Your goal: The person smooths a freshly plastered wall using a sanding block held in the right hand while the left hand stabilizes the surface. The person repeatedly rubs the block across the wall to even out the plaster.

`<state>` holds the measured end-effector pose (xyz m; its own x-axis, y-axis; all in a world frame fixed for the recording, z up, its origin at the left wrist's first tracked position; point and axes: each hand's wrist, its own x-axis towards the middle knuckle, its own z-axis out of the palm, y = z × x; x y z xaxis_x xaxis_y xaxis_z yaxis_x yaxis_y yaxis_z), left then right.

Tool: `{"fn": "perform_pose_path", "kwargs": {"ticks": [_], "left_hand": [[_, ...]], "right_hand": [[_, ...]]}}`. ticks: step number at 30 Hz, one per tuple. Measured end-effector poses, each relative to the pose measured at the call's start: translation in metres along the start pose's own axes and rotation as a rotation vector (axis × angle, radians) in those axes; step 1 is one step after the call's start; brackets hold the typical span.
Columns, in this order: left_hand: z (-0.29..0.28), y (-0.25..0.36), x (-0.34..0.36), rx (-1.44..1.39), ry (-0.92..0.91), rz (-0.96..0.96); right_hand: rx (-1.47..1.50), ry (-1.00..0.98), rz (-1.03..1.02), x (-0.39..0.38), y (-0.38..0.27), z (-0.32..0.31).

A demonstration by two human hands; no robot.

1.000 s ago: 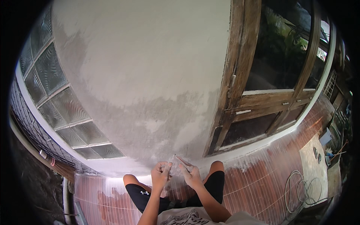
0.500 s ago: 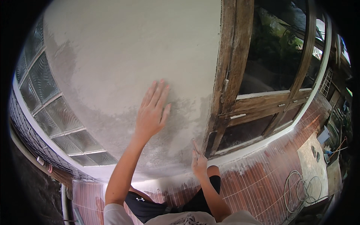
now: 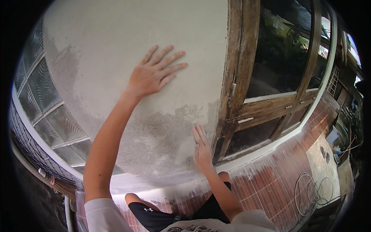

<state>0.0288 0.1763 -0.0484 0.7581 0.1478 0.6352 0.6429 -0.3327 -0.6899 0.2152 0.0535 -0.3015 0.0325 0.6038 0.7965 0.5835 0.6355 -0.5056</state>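
My left hand (image 3: 150, 75) is raised against a grey plastered wall (image 3: 193, 27), its fingers spread and nothing in them. Dust whitens its fingers. Lower down and to the right, my right hand (image 3: 202, 149) is beside the wall close to the wooden door frame (image 3: 230, 104). Its fingers point up, stretched out, and I see nothing held in it; whether the palm presses on the plaster I cannot tell. Between the two hands, the wall has a darker, rough patch (image 3: 162, 131) with streaks.
Glass blocks (image 3: 44, 89) line the wall's left side. On the right stands a glazed wooden door (image 3: 286, 54). Red floor tiles (image 3: 266, 181) lie below, streaked with pale dust. A coiled hose (image 3: 305, 193), a pair of sandals (image 3: 325, 154) and a grey bucket (image 3: 332, 134) are at the far right.
My left hand has moved up the wall and its fingers have spread. My right hand has risen slightly, its fingers now stretched upward.
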Motion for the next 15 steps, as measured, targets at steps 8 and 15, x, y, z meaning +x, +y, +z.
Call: {"fn": "perform_pose_path", "kwargs": {"ticks": [8,15], "left_hand": [[-0.029,-0.084,-0.001,0.261,0.143,-0.208],[-0.029,-0.095,-0.004,0.25,0.255,-0.327]], "right_hand": [[-0.453,0.332,-0.296,0.132,-0.016,0.016],[-0.609,0.185,-0.477,0.174,-0.028,0.058]]}}
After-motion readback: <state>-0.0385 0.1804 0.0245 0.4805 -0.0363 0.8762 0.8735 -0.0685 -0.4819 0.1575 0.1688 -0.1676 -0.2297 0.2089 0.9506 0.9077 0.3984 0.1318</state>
